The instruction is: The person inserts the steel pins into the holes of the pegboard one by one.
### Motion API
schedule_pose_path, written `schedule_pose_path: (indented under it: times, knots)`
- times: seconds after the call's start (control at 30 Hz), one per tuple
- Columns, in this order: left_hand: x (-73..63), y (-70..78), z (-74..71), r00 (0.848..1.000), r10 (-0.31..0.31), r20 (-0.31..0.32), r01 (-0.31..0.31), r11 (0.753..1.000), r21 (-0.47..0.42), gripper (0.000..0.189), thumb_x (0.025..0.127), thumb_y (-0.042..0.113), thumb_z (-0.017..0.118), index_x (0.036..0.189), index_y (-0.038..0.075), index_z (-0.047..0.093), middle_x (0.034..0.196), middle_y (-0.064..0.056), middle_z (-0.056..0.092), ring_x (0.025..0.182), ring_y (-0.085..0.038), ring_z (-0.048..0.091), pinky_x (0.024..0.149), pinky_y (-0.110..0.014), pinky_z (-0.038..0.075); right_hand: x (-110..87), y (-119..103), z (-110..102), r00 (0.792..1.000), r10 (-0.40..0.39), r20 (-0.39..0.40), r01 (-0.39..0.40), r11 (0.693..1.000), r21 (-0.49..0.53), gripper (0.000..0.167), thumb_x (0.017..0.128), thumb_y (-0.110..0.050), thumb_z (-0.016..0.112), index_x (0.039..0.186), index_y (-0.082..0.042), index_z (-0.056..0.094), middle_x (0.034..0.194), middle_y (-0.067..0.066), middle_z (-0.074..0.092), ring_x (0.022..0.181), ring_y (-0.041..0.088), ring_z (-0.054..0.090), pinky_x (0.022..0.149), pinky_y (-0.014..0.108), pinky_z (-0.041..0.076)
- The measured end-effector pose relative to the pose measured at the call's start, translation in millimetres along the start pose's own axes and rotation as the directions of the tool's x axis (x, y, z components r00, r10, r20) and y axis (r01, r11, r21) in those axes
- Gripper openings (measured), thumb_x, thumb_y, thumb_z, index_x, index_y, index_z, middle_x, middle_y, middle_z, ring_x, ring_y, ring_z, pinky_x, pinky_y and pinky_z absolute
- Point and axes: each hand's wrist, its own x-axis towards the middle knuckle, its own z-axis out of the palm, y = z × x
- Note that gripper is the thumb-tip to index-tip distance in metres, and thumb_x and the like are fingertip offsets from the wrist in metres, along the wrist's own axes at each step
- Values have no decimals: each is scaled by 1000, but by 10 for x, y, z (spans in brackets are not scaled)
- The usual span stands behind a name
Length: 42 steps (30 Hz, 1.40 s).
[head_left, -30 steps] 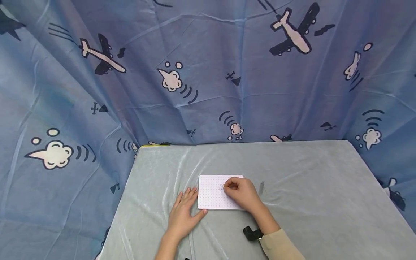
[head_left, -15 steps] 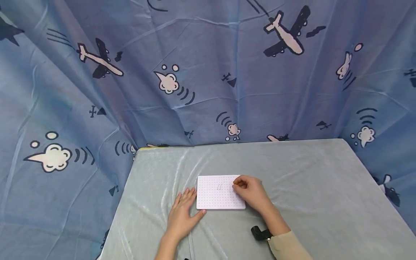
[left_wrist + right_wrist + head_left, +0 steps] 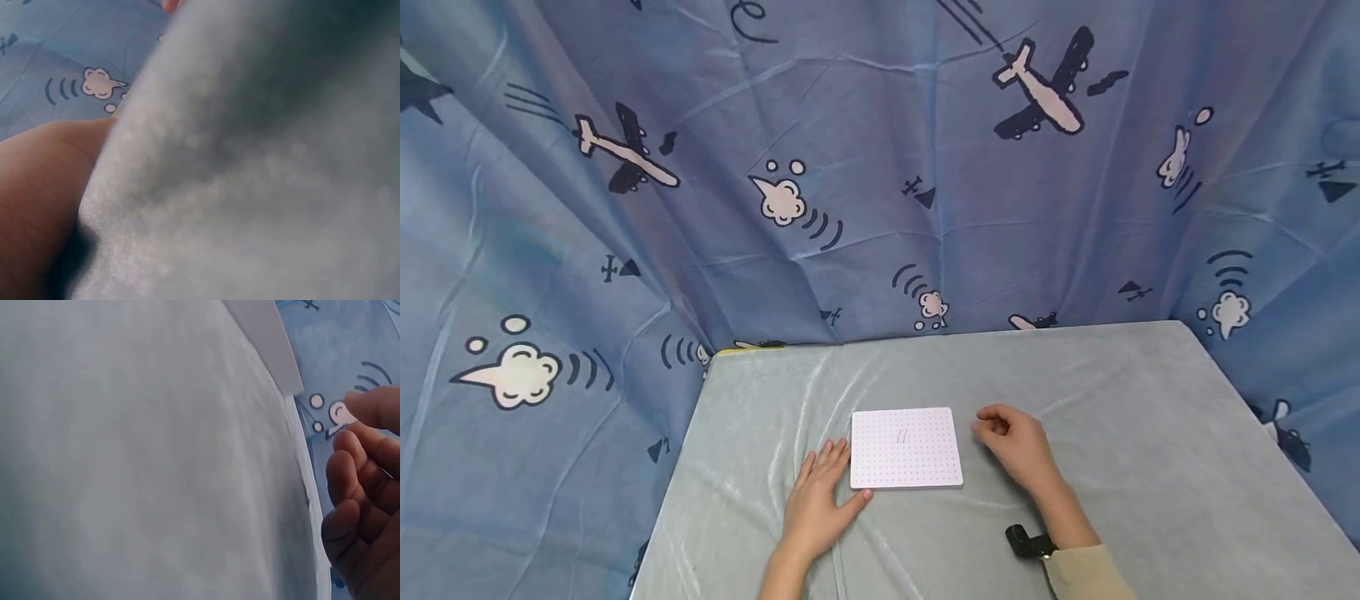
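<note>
White dotted board [image 3: 906, 463] | two slanted strokes [image 3: 902, 436] | left grip [image 3: 815, 507] spread beside it | right grip [image 3: 1022, 450] loosely curled, thumb apart

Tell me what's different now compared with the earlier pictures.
The right hand has moved right, off the board, to beside its right edge, leaving the two thin lines fully uncovered. Nothing shows in its fingers; whether it let anything go, I cannot tell. The left hand stays at the board's left edge, and the board has not visibly moved.
</note>
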Motion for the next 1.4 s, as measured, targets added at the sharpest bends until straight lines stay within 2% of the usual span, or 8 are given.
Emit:
schedule_pose_path:
  times: [0.53,0.83,1.07,1.4]
  knots:
    - [-31,5,30,1000,-7,-6,7,1000,10,84,92,60,81,156,9,62,167,-2,51,161,-24,37,136,-48,16,-36,184,-289,999,36,-14,-37,997,-61,24,99,-19,82,114,1,80,93,4,75,80,17,63,70,28,54]
    - [-32,18,37,1000,-12,-11,12,1000,3,84,92,60,82,155,8,62,166,-3,52,160,-25,39,136,-50,17,-73,251,-305,999,33,5,-33,995,-89,18,98,-17,84,107,-1,81,86,2,71,75,17,60,64,27,52]
    - [-40,43,38,1000,-14,-9,14,1000,-5,83,92,61,81,154,8,63,166,-3,52,160,-25,38,136,-49,16,-98,272,-324,1000,-9,6,9,988,-152,15,95,-14,85,103,-2,81,85,1,69,77,15,60,68,31,54]
    - [-41,15,68,1000,-21,-11,21,1000,3,84,91,62,81,154,9,63,166,-1,51,161,-21,37,136,-47,15,-83,232,-317,998,17,60,-1,967,-254,16,96,-17,83,102,-2,78,83,0,64,75,17,57,70,38,52]
